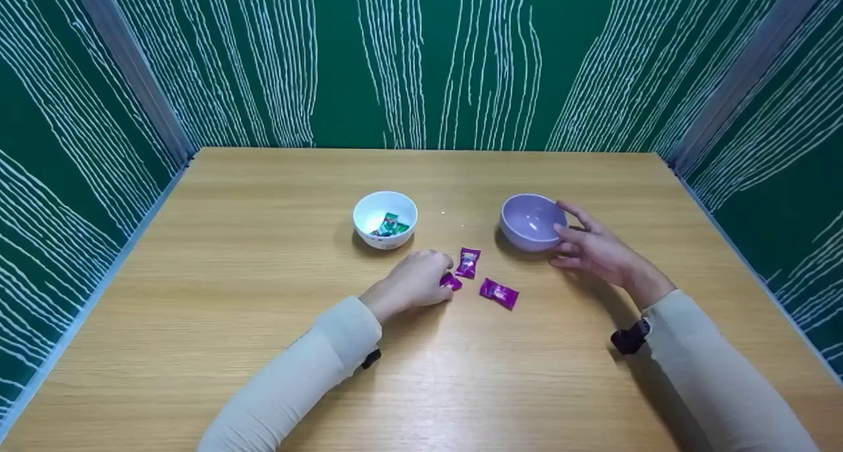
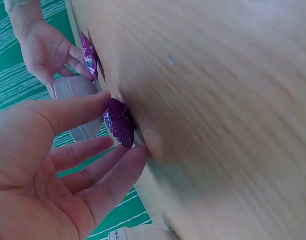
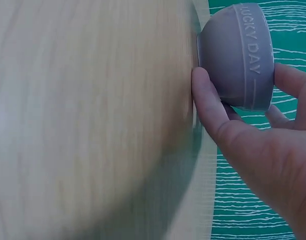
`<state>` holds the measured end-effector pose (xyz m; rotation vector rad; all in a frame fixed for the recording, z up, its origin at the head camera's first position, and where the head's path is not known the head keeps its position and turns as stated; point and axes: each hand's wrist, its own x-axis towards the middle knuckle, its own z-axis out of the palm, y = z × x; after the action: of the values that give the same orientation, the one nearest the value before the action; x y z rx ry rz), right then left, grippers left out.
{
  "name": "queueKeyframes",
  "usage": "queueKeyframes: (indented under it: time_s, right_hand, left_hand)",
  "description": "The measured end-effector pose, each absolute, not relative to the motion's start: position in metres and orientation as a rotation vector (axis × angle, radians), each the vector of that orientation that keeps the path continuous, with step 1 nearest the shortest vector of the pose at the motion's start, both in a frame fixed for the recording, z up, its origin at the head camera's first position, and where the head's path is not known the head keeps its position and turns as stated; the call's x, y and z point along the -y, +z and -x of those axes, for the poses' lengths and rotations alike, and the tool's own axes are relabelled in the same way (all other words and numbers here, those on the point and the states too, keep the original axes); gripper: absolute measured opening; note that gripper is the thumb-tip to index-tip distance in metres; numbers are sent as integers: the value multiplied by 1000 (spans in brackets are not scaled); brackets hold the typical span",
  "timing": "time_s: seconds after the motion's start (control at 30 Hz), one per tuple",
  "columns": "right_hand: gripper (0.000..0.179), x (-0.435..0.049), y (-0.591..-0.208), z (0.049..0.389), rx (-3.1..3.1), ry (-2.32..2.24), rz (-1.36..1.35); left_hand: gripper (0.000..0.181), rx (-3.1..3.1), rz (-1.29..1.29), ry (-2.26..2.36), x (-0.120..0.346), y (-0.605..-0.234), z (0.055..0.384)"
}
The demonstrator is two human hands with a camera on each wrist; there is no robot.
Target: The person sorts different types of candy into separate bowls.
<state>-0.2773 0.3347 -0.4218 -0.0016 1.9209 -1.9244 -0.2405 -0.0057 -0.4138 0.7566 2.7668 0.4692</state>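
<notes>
My left hand [image 1: 419, 279] is low over the table, its thumb and fingertips pinching a purple-wrapped candy [image 2: 118, 122]. Just beyond it lie two more purple candies, one upright in the head view [image 1: 468, 263] and one slanted to its right [image 1: 499, 294]. To the right, my right hand [image 1: 596, 251] holds the side of a purple bowl [image 3: 233, 60], one digit low near its base and others at the rim. The bowl's inside looks bare. A white bowl [image 1: 385, 205] with green-wrapped candies [image 1: 390, 225] in it stands beyond my left hand.
The wooden table [image 1: 263, 274] runs back to a green wall [image 1: 369, 109] with white wavy lines. Similar panels rise at both sides. A dark device [image 1: 630, 337] is strapped at my right wrist.
</notes>
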Motion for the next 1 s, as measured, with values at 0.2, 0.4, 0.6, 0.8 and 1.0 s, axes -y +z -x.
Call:
queueKeyframes:
  time_s: [0.2, 0.4, 0.6, 0.8, 1.0]
  right_hand:
    - [76, -335, -419, 280, -1851, -1955, -34]
    - [76, -333, -417, 282, -1815, -1962, -105]
    - [66, -331, -418, 285, -1762, -2000, -170]
    - [61, -332, -421, 288, -1743, -2022, -176]
    - [59, -332, -424, 289, -1650, -2113, -198]
  left_hand:
    - [22, -2793, -765, 418, 1, -415, 238]
    - [22, -2820, -770, 361, -2, -415, 234]
    - [15, -2862, -885, 281, -2, -417, 232]
    - [15, -2872, -907, 289, -2, -419, 233]
    - [21, -2842, -874, 324, -1, -417, 234]
